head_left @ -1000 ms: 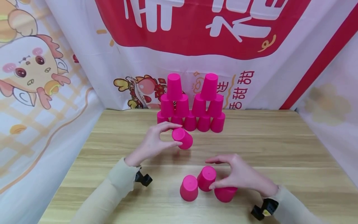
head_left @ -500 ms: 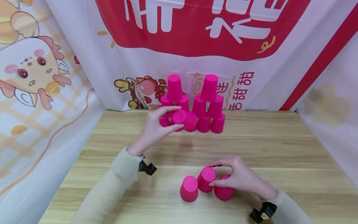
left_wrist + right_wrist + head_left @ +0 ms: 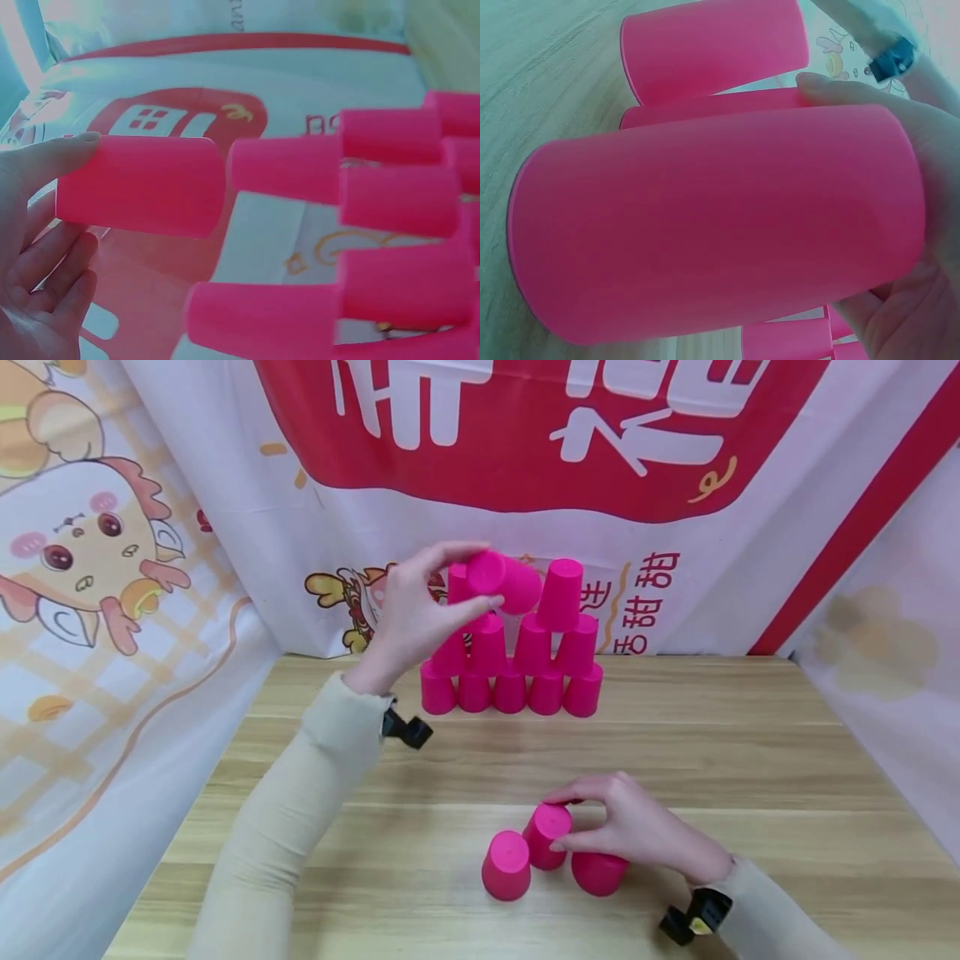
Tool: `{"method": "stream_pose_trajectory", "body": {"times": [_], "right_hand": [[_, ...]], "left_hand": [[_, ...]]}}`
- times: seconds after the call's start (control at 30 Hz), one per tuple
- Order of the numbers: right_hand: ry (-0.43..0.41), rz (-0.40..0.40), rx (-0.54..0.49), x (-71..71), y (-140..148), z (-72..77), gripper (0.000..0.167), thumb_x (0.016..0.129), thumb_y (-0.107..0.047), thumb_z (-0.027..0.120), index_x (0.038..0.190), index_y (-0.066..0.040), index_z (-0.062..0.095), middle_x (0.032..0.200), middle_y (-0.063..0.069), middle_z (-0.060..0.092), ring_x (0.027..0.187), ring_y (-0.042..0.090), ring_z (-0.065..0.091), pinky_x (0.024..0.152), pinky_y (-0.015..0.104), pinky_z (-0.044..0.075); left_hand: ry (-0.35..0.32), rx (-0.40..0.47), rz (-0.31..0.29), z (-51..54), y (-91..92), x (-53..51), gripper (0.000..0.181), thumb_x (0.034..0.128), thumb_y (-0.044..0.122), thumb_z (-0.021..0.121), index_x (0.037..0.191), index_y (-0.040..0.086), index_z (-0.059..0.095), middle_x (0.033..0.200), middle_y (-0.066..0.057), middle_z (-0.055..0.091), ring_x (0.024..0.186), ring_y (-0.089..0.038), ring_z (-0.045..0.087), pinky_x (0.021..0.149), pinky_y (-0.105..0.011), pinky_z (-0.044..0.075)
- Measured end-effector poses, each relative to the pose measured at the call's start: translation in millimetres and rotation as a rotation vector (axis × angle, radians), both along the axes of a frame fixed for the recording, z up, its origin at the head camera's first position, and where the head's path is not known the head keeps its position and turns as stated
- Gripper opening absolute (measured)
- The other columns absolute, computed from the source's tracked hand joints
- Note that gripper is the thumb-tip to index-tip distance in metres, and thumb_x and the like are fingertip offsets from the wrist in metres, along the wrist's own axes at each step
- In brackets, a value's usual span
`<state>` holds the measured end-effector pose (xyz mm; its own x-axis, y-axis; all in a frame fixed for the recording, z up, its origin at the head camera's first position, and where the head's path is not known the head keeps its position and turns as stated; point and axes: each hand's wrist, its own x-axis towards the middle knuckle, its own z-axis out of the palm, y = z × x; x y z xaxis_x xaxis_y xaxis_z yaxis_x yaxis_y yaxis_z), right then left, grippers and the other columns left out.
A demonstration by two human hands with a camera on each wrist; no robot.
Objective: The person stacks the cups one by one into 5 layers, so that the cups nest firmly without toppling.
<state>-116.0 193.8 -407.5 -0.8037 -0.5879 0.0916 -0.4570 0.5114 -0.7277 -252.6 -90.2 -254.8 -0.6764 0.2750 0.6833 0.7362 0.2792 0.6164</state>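
In the head view my left hand (image 3: 412, 610) grips a pink plastic cup (image 3: 519, 585) by its base end, tilted and raised before the upper cups of a stack. That held cup (image 3: 142, 187) appears apart from the stacked ones in the left wrist view. Low on the table, my right hand (image 3: 633, 827) pinches an upside-down pink cup (image 3: 542, 842) between thumb and fingers. Another cup (image 3: 506, 867) stands to its left. A third cup (image 3: 598, 875) is partly under the right hand; this near cup (image 3: 712, 225) fills much of the right wrist view.
A stack of upside-down pink cups stands at the table's back: a bottom row (image 3: 510, 692), paired cups (image 3: 532, 643) above, and two top cups, the right one (image 3: 561, 595) in plain sight and the left one (image 3: 456, 578) partly hidden. A printed cloth (image 3: 300, 527) hangs behind.
My left hand has carried its cup forward and up, from in front of the bottom row to the height of the top cups. The right hand has closed round the middle front cup, shifting it slightly.
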Motion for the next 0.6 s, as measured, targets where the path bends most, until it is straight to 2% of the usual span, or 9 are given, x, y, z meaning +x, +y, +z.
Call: {"method": "stream_pose_trajectory", "body": {"times": [0.07, 0.17, 0.27, 0.33, 0.43, 0.6], "right_hand": [[0.000, 0.006, 0.005, -1.3, -1, 0.0, 0.051, 0.079, -0.051, 0.086, 0.122, -0.027, 0.074, 0.107, -0.021, 0.070, 0.100, 0.003, 0.067, 0.088, 0.042, 0.058], [-0.005, 0.008, 0.011, -3.3, -1, -0.5, 0.051, 0.078, -0.051, 0.085, 0.123, -0.029, 0.074, 0.108, -0.021, 0.070, 0.101, 0.003, 0.067, 0.089, 0.042, 0.058], [-0.012, 0.001, 0.014, -4.2, -1, -1.0, 0.051, 0.078, -0.051, 0.086, 0.123, -0.029, 0.074, 0.108, -0.022, 0.070, 0.101, 0.002, 0.067, 0.089, 0.042, 0.058], [-0.012, -0.003, 0.016, -4.4, -1, -1.3, 0.052, 0.078, -0.052, 0.085, 0.123, -0.029, 0.074, 0.108, -0.022, 0.070, 0.101, 0.002, 0.067, 0.089, 0.042, 0.057], [-0.003, -0.009, 0.020, -3.8, 0, -1.6, 0.053, 0.078, -0.052, 0.085, 0.123, -0.028, 0.074, 0.108, -0.022, 0.070, 0.101, 0.002, 0.067, 0.090, 0.041, 0.057], [-0.007, -0.013, 0.018, -2.3, 0, -1.8, 0.053, 0.078, -0.052, 0.085, 0.123, -0.027, 0.074, 0.107, -0.022, 0.070, 0.101, 0.002, 0.067, 0.089, 0.040, 0.057]], "left_hand": [[0.003, 0.000, 0.015, 12.0, 2.2, -8.3, 0.054, 0.0823, 0.026, 0.088, 0.131, 0.016, 0.068, 0.122, 0.010, 0.067, 0.114, -0.005, 0.059, 0.092, -0.035, 0.054], [-0.030, -0.029, 0.063, 27.2, 5.3, -20.8, 0.057, 0.0810, 0.033, 0.088, 0.132, 0.017, 0.067, 0.123, 0.011, 0.066, 0.115, -0.006, 0.058, 0.093, -0.029, 0.052], [-0.084, -0.084, 0.120, 35.7, 8.4, -33.2, 0.061, 0.0805, 0.038, 0.088, 0.134, 0.020, 0.066, 0.127, 0.011, 0.064, 0.117, -0.007, 0.057, 0.095, -0.026, 0.051], [-0.127, -0.130, 0.150, 37.1, 11.0, -40.8, 0.063, 0.0805, 0.040, 0.087, 0.136, 0.021, 0.065, 0.129, 0.011, 0.063, 0.118, -0.009, 0.056, 0.095, -0.026, 0.051], [-0.191, -0.194, 0.165, 34.6, 15.5, -49.9, 0.064, 0.0811, 0.040, 0.087, 0.138, 0.022, 0.064, 0.132, 0.009, 0.061, 0.121, -0.012, 0.054, 0.093, -0.027, 0.053], [-0.218, -0.311, 0.131, 22.2, 22.0, -59.4, 0.061, 0.0849, 0.038, 0.084, 0.139, 0.019, 0.062, 0.131, 0.004, 0.060, 0.122, -0.016, 0.053, 0.087, -0.024, 0.054]]}}
